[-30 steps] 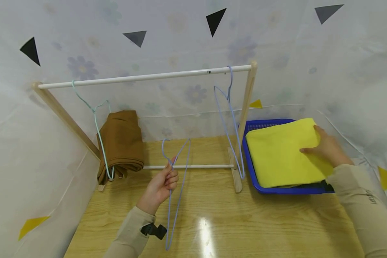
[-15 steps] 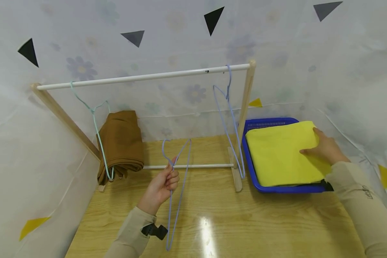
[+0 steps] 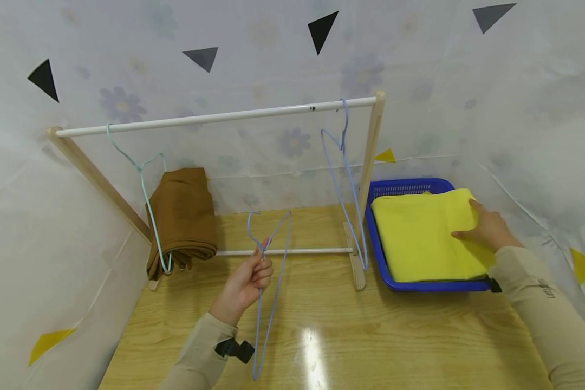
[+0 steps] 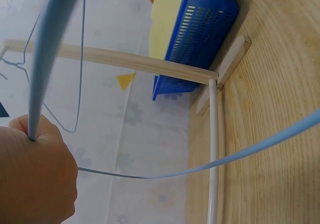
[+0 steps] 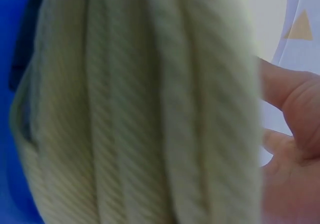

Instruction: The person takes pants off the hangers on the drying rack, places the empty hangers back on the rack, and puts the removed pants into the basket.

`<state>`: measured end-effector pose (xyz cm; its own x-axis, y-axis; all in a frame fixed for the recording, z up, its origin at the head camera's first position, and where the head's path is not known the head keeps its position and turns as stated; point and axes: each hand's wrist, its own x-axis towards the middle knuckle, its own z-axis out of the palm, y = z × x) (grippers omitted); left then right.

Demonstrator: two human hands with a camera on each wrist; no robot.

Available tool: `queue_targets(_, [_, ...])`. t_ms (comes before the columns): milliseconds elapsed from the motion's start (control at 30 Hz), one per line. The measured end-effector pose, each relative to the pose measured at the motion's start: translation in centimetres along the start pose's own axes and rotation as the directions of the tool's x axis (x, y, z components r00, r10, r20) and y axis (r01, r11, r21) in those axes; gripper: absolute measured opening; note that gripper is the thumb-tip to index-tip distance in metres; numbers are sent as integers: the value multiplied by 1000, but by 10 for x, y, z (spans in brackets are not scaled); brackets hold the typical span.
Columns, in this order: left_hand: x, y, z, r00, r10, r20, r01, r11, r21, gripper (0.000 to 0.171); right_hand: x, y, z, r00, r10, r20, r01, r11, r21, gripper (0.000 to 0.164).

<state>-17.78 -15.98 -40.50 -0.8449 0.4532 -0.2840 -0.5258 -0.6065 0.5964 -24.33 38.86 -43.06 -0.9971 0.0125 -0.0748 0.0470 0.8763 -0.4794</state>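
In the head view my left hand [image 3: 244, 284] grips a pale blue wire hanger [image 3: 274, 298] just below its hook, holding it up over the table. In the left wrist view the fist [image 4: 37, 176] closes round the hanger's wire. At the right, my right hand [image 3: 488, 230] lies at the right side of a folded yellow cloth [image 3: 424, 235] in the blue basket [image 3: 385, 281]. Its thumb and fingers gather the top layer, with a raised fold between them. Thick folded layers [image 5: 140, 109] fill the right wrist view, hiding the fingertips.
A white-railed clothes rack [image 3: 234, 115] stands at the back. A mint hanger [image 3: 149, 203] hangs on its left, beside folded brown cloth [image 3: 187, 216]; another blue hanger [image 3: 353, 195] hangs on its right. The rack's wooden foot [image 3: 357, 268] stands close to the basket.
My right hand has slid slightly left and toward me. The yellow cloth's far right corner has shifted with it and creased, exposing more basket behind. The left hand barely moves with the hanger.
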Motion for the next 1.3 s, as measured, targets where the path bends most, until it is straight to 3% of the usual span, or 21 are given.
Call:
queue_targets(300, [0, -1, -1, 1000, -5, 15, 5, 1000, 1, 51, 2, 3, 8, 1000, 14, 5, -14, 1000, -9, 110])
queue_targets(600, [0, -3, -1, 1000, -3, 12, 3, 1000, 14, 50, 0, -1, 17, 997, 38, -63, -38, 999, -5, 106])
queue_targets(1033, [0, -3, -2, 1000, -3, -2, 3, 1000, 15, 49, 4, -3, 10, 993, 67, 100, -57, 994, -96, 105])
queue_targets(1300, [1, -4, -2, 1000, -2, -2, 2, 1000, 8, 49, 11, -1, 6, 988, 69, 136, -54, 993, -109, 107])
